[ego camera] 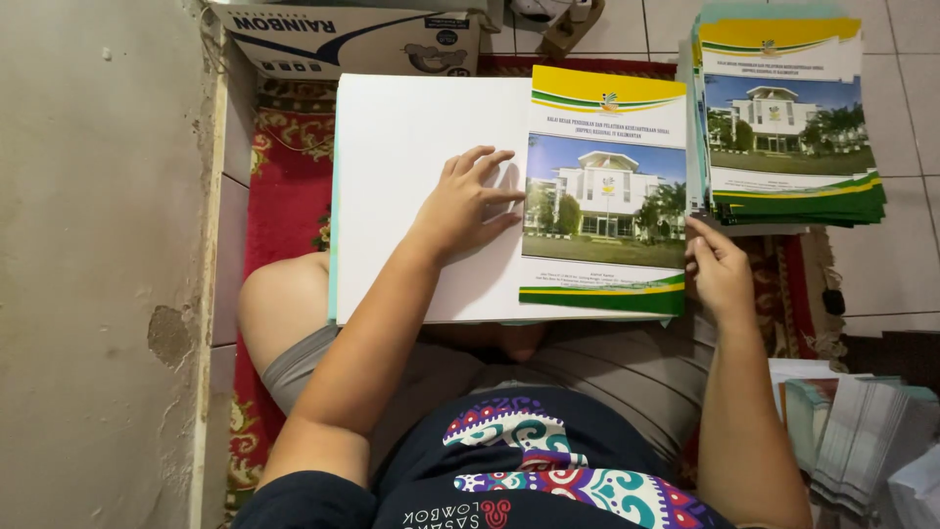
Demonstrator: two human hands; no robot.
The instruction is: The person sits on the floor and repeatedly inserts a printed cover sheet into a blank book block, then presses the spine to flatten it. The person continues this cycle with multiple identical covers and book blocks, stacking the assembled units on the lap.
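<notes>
I see my left hand spread flat on the sheet; right hand pinches the cover, which could slide askew.

Open cover sheet on lap, left hand atop; booklet stack to its right; cardboard box behind; loose paper pile at near right.

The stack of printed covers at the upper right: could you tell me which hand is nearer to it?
Right. The right hand sits just below the stack of printed covers; the left hand rests flat on the white sheet, farther left.
</notes>
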